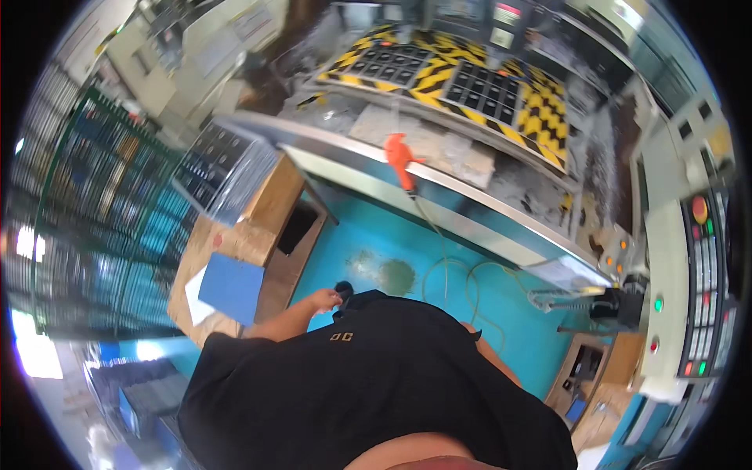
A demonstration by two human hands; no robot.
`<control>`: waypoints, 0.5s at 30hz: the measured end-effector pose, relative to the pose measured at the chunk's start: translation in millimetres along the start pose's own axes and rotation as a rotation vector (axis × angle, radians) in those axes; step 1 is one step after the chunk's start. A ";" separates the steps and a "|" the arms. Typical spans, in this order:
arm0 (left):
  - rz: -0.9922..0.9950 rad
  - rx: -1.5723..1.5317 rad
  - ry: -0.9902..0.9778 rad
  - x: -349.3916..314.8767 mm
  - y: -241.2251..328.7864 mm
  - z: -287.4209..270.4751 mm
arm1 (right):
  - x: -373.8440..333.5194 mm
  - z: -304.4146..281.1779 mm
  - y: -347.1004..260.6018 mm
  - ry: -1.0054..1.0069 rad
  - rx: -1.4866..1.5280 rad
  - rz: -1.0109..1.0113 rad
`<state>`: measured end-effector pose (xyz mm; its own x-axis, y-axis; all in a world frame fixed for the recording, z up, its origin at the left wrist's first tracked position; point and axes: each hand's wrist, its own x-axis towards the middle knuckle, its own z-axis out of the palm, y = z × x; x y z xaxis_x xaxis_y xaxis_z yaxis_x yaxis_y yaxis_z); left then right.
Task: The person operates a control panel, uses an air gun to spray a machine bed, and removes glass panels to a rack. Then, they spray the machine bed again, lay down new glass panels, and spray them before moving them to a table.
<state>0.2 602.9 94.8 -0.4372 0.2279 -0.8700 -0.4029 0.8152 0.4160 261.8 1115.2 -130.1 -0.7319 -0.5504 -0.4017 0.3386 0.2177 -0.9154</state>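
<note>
My left hand (325, 299) hangs low beside the hem of my black shirt (376, 360). Its fingers look curled, and whatever they may hold is too small to make out. A dark rounded shape (344, 289) appears just past the fingertips; whether the hand touches it I cannot tell. My right hand (471, 329) is mostly hidden behind the shirt, with its fingers out of sight. Ahead, an orange air blow gun (399, 157) hangs at the machine's metal front ledge (345, 146), apart from both hands, and a thin hose (439, 233) runs down from it.
Black parts (392, 63) lie in two groups on a yellow-and-black striped machine bed (431, 76). At left, a wooden bench (200, 235) carries stacked trays (223, 168) and a blue board (232, 287). A control panel (699, 290) stands at right. Hose loops cross the turquoise floor (376, 235).
</note>
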 end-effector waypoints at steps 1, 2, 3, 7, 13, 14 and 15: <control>0.017 0.011 0.002 3.6 -14.6 -7.2 | 9.5 0.1 -11.7 0.116 -0.038 0.081; 0.076 -0.022 0.016 10.0 -25.3 -14.0 | 15.9 1.5 -24.7 0.237 -0.077 0.158; 0.115 -0.044 0.040 19.6 -41.8 -21.3 | 23.7 8.7 -42.4 0.351 -0.102 0.223; 0.135 -0.077 0.132 24.5 -94.1 -55.6 | 67.4 -13.6 -298.1 0.990 -0.730 0.080; 0.167 -0.336 0.209 33.9 -152.7 -151.0 | 200.9 -73.6 -519.0 1.342 -1.495 -0.268; 0.192 -0.401 0.236 33.4 -155.0 -169.5 | 219.8 -77.9 -534.2 1.173 -1.369 -0.093; 0.231 -0.495 0.200 34.7 -154.7 -190.7 | 233.9 -81.4 -545.6 1.005 -1.236 0.077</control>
<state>-106.0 383.2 50.7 -0.6828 0.2261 -0.6947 -0.5855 0.3993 0.7055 -142.2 933.3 273.2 -0.9808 0.1149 0.1578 0.0912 0.9844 -0.1502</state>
